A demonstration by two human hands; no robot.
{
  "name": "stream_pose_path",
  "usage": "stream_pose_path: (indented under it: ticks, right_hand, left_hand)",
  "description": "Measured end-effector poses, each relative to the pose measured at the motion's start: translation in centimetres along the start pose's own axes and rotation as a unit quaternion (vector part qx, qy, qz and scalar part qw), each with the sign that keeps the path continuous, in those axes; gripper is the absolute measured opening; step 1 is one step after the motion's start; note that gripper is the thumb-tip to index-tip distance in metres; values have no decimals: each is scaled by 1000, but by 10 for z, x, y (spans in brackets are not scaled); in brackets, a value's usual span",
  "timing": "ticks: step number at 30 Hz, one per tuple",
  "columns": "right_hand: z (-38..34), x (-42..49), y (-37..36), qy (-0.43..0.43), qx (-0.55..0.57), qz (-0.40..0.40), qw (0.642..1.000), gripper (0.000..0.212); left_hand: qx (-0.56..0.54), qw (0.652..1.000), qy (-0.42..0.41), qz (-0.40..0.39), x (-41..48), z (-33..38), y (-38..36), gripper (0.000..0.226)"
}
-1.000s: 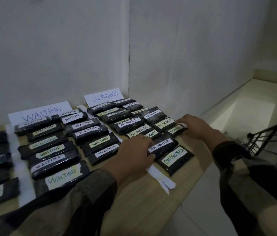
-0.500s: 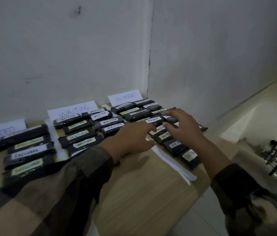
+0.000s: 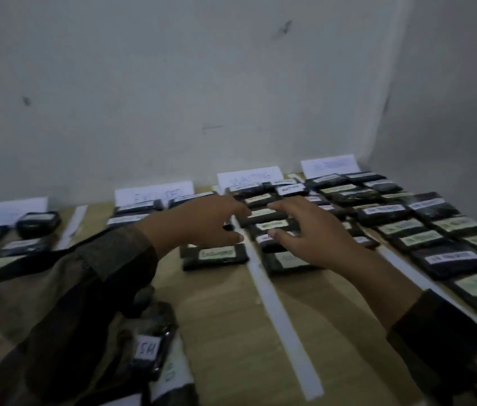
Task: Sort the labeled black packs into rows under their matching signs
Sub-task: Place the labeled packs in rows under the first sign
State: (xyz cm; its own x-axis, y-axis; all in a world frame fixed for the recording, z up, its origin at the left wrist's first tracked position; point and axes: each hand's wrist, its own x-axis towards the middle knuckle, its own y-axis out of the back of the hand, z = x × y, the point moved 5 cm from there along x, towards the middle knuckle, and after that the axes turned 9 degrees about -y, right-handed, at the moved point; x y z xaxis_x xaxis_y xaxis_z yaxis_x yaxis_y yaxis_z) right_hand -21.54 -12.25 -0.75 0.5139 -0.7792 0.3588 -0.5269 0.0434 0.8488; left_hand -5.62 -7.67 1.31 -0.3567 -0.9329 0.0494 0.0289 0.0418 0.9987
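Observation:
Black packs with paper labels lie in rows on a wooden table (image 3: 231, 332) under white signs propped at the wall: an EXCLUDED sign (image 3: 155, 192), a WAITING sign (image 3: 249, 175) and a blurred sign (image 3: 331, 164) at the right. My left hand (image 3: 202, 222) reaches over the EXCLUDED rows with its fingers stretched toward the WAITING packs (image 3: 263, 215). My right hand (image 3: 316, 232) is spread above the near WAITING packs, fingers straight. An EXCLUDED pack (image 3: 216, 254) lies just below my left hand. Neither hand holds anything that I can see.
White paper strips (image 3: 278, 312) divide the columns. More packs (image 3: 448, 259) fill the right column up to the table's right edge. A loose pack with a white label (image 3: 149, 347) lies near my left sleeve. Another sign (image 3: 5, 212) and packs sit far left.
The view has swung left. Both hands have moved left from the right-hand column to the WAITING and EXCLUDED rows.

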Motion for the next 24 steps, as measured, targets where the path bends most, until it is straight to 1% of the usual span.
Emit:
stream_pose_path:
  ticks: [5,12,18,21,24]
  right_hand:
    - [-71,7,-36,83,42,-50,994,44]
    - [-154,6,-79,174,61,-116,976,43]
    - [-205,5,-110,226,37,-169,959,44]
    - [-227,1,-121,242,42,-214,946,45]
    - [-242,-5,-131,246,15,-265,932,49]
  left_hand:
    - [-6,997,78,-15,-73,-41,7,52]
    - [-57,983,174,9,-167,-79,3,52]
    - [-93,962,255,13,-229,-106,-8,45]
    - [-133,949,284,6,-254,-113,-14,42]
    - [-174,938,301,6,-274,-114,-20,38]
